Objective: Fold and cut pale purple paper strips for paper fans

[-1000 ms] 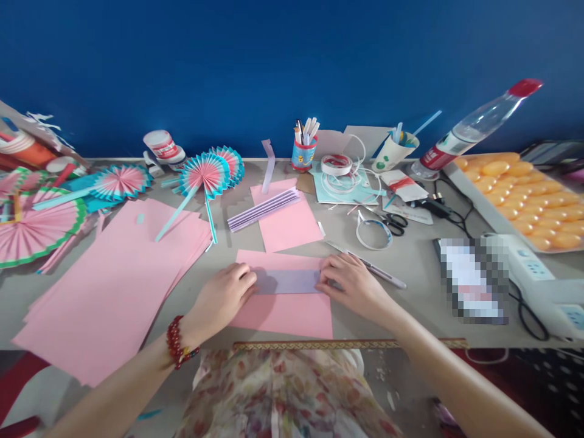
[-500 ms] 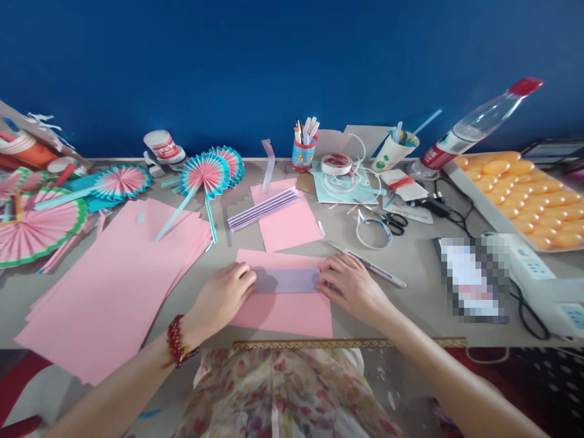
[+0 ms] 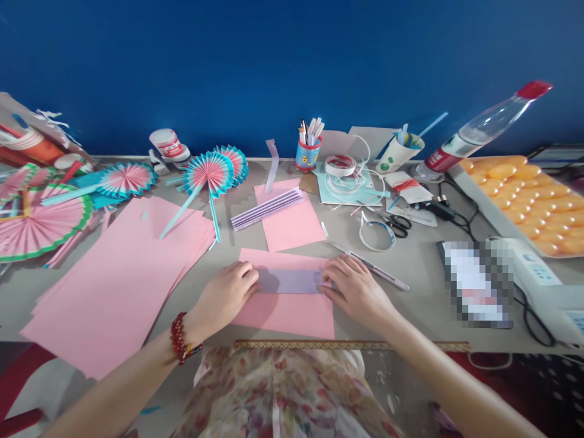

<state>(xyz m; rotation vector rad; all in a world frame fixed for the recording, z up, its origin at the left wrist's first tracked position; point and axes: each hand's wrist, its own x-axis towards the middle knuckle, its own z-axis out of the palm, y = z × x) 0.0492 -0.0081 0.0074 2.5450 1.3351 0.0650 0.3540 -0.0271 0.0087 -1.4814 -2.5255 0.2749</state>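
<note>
A flat purple paper strip (image 3: 289, 281) lies across a pink paper sheet (image 3: 285, 313) close to the table's front edge. Curled fingers of my left hand (image 3: 232, 286) close on the strip's left end, and the fingertips are partly hidden. At the right end, my right hand (image 3: 353, 283) grips the same strip between thumb and fingers. A utility knife (image 3: 378, 271) lies just beyond my right hand. Behind the sheet, a pleated purple paper piece (image 3: 267, 208) rests on a smaller pink sheet (image 3: 294, 228).
To the left are a stack of pink paper (image 3: 114, 274) and paper fans (image 3: 207, 173). Tape (image 3: 376, 234), scissors (image 3: 399, 225), a pen cup (image 3: 308, 152) and a tilted bottle (image 3: 474, 137) stand or lie behind. A phone (image 3: 477, 280) and power strip (image 3: 531, 274) lie right.
The view has shifted slightly, so most things sit a little further right. My right hand has moved slightly right along the strip's end; both hands keep hold of it.
</note>
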